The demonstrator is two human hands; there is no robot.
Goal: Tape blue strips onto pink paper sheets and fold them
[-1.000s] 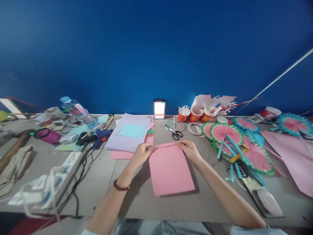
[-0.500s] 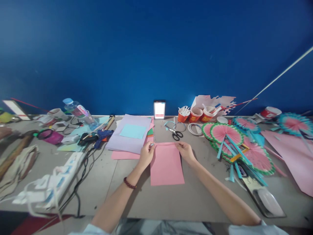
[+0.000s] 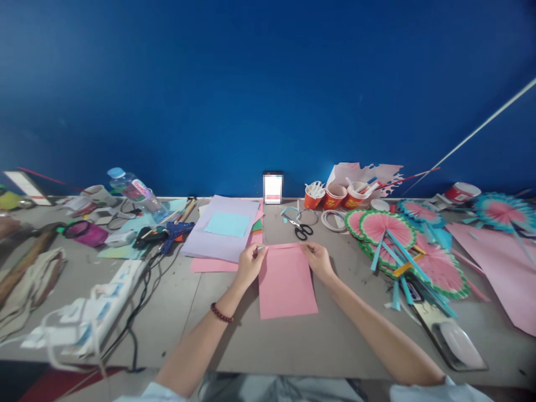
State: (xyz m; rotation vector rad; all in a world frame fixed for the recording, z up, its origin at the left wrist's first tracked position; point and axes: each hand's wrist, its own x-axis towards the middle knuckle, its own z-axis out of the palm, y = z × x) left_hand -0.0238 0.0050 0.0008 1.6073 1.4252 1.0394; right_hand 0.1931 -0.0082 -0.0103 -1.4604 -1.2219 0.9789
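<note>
A sheet of pink paper (image 3: 287, 285) lies in front of me, with a narrow folded strip along its far edge. My left hand (image 3: 251, 262) pinches the far left corner between thumb and fingers, and a small light-blue bit shows at its fingertips. At the far right corner, my right hand (image 3: 319, 261) grips the same fold, its fingers closed. Just beyond the paper rest black-handled scissors (image 3: 300, 229). To the left is a stack of lilac paper (image 3: 196, 240) with a light-blue sheet (image 3: 228, 224) on top.
Red paper cups (image 3: 314, 197) stand along the blue wall beside a roll of white tape or cord (image 3: 334, 220). Watermelon-like paper fans (image 3: 389, 231) lie at right near a computer mouse (image 3: 460, 341). At left are a glue gun (image 3: 172, 235), a bottle (image 3: 136, 192) and a power strip (image 3: 109, 307).
The near edge of the pink paper has shifted slightly to the right. Both hands keep their hold on the folded far edge, almost in the same place.
</note>
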